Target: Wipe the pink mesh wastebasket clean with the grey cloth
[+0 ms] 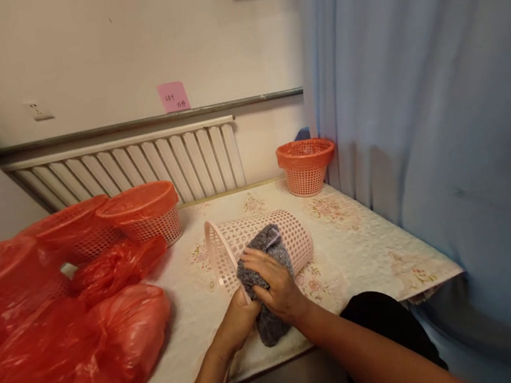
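Note:
A pale pink perforated plastic wastebasket [296, 230] lies on its side on the flowered tablecloth, its open mouth facing left. My left hand [238, 314] is closed on the basket's rim at the near side; part of its fingers is hidden. My right hand [272, 281] presses a dark grey cloth [274, 325] against the outside of the basket near the rim. The cloth drapes over the basket's side and hangs below my right hand.
Red plastic bags [109, 339] fill the table's left side. Behind them stand bag-lined baskets [155, 224]. Another lined basket [308, 178] is at the back right, beside a blue curtain [418, 130]. A white radiator [176, 164] runs along the wall.

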Demonstrator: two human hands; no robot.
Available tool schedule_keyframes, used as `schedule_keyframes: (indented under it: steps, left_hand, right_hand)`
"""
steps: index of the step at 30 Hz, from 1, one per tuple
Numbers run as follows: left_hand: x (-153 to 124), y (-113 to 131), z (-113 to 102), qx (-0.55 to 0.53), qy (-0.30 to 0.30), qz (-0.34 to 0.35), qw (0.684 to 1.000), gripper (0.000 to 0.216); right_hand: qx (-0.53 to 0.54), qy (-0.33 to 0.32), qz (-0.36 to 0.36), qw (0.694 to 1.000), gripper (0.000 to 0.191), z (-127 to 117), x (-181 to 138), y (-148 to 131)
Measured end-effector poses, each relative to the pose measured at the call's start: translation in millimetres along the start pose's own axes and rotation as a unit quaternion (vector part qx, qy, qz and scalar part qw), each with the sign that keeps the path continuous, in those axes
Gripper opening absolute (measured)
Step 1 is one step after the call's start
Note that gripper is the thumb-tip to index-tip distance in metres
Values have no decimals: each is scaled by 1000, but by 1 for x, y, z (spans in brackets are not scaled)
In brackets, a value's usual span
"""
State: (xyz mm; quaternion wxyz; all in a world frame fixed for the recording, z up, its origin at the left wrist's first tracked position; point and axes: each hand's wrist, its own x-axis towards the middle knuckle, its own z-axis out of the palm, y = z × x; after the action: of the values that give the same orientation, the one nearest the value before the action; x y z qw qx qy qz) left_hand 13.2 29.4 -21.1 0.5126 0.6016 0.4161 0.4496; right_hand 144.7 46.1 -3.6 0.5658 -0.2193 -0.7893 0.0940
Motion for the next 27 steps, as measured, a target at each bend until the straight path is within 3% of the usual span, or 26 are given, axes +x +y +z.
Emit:
schedule_keyframes:
  steps: [5,8,11,13,16,18,23,27]
  left_hand:
    - [-22,-5,11,70,-55,-18,996,31]
    - [-36,-6,23,76,-99,4,992,30]
    - [-40,-4,28,65,-129,-15,989,28]
    - [-35,0,27,60,-102,-21,993,27]
    - [-21,8,25,30,13,-3,999,43]
    - [-13,13,26,-6,51,-4,999,53]
    - [-7,14,27,-43,39,-18,998,49]
    - [-6,10,21,-45,4,16,999,48]
  right_hand:
    - [-12,13,4,1000,55,-10,6,-2]
    - [-28,29,26,999,54,-14,8,-7]
    - [-38,38,33,998,55,-16,7,-10]
    - [-38,41,36,998,57,-16,6,-10]
    - [-30,39,39,998,57,-15,6,-7]
    - [-25,35,37,998,57,-15,7,-4]
    - [-38,30,71,996,54,-21,9,21]
    - [-113,109,175,972,43,-38,5,69]
